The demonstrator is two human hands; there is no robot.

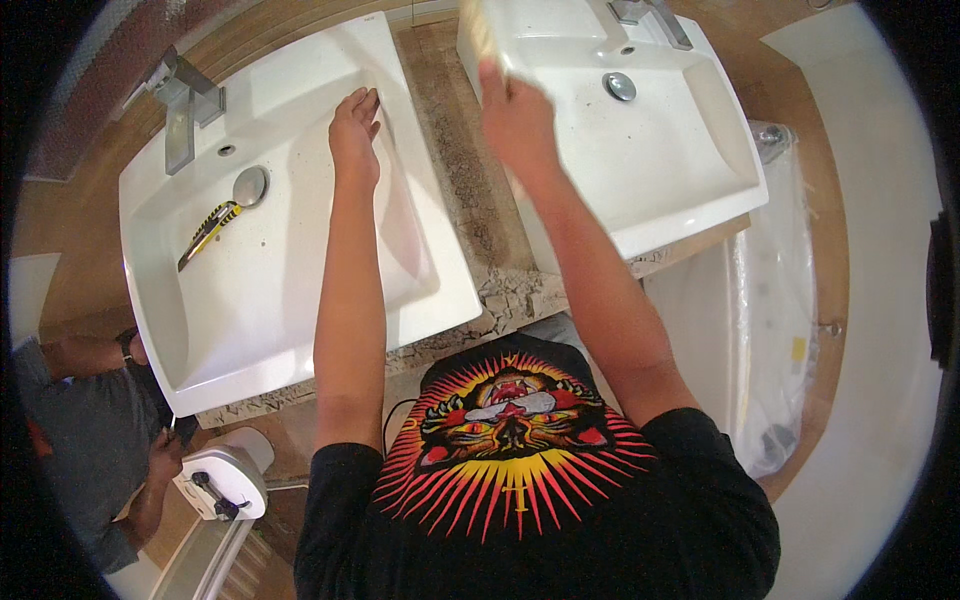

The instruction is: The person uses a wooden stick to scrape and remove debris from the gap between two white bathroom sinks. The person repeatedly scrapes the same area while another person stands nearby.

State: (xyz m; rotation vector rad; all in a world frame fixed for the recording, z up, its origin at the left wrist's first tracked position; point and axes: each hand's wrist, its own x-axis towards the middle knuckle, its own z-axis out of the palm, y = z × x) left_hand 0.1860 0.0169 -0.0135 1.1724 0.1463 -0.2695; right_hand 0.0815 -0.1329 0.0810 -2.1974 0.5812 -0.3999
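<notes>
Two white sinks (300,250), two taps (185,105).

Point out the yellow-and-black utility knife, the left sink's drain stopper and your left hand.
Yellow-and-black utility knife (210,233): head view, mid-handle.
Round metal drain stopper (249,186): head view, centre of cap.
Left hand (354,135): head view, back of hand.

speckled stone counter (470,180) carries two white basins (290,250).

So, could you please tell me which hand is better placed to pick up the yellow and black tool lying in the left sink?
The left hand, probably. It rests flat on the right rim of the left sink, the basin holding the yellow and black tool. The right hand is over at the right sink.
</notes>
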